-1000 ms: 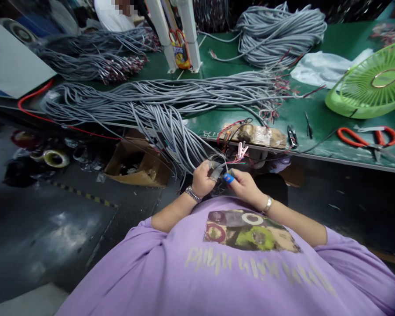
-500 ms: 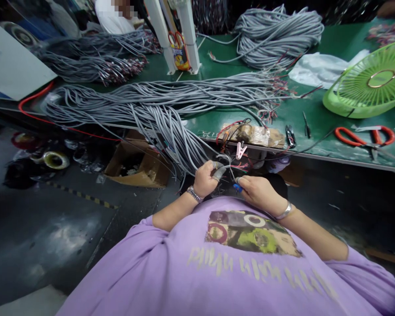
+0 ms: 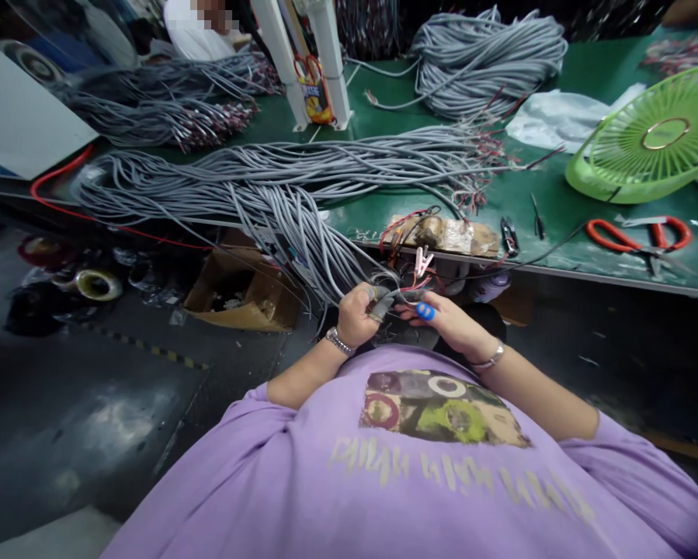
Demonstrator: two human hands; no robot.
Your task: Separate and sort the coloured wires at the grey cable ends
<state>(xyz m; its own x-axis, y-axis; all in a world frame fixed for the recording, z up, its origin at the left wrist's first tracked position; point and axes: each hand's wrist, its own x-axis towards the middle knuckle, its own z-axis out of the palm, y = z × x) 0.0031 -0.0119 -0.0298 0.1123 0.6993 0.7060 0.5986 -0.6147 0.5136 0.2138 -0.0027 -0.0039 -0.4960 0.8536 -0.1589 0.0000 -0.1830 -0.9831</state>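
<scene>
My left hand (image 3: 359, 314) is closed on the end of a grey cable (image 3: 385, 304), with grey coverings on its thumb and finger. Thin red and white wires (image 3: 417, 284) fan out from the cable end. Just to the right, my right hand (image 3: 450, 320) meets these wires with thumb and fingers pinched at them; a blue cover (image 3: 425, 310) sits on one finger. Its fingertips are partly hidden. From the bench a thick bundle of grey cables (image 3: 302, 225) hangs down over the edge toward my left hand.
On the green bench (image 3: 558, 225) lie red-handled scissors (image 3: 613, 235), small cutters (image 3: 509, 237) and a green fan (image 3: 645, 140). A pink clip (image 3: 422, 262) hangs at the front edge. A coil of grey cable (image 3: 488, 66) rests behind. Below stands a cardboard box (image 3: 249, 299).
My right hand has moved left and slightly up, closer to my left hand, and turned so the blue finger cover shows more. My left hand stays on the cable.
</scene>
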